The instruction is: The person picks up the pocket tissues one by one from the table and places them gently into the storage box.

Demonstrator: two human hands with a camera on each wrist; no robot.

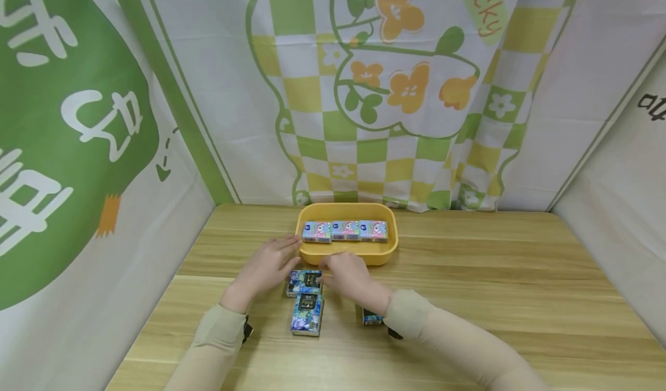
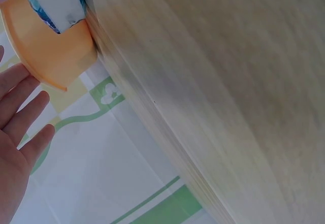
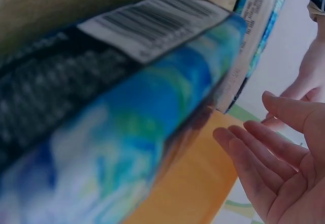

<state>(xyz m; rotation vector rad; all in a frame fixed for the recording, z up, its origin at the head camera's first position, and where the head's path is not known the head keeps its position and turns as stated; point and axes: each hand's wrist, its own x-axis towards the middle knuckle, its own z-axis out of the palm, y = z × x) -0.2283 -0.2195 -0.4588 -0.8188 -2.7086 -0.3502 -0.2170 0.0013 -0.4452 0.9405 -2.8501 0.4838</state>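
An open-topped, rounded yellow bin (image 1: 384, 258) is set at the far side of the wooden surface (image 1: 494, 275); 3 pink-and-blue box-shaped packs (image 1: 346, 230) are held in it, lined up in a row. The bin's left end is reached by the left hand (image 1: 267, 268), its fingers straightened and spread. The right hand (image 1: 350, 274) is placed at the bin's near side, its fingers extended and wide from the thumb. A blue patterned rectangular pack (image 1: 299, 284) is laid crosswise between the hands; a 2nd blue pack (image 1: 307, 317) is set lengthwise just nearer, and a 3rd blue pack (image 1: 372, 317) is partly hidden by the right wrist.
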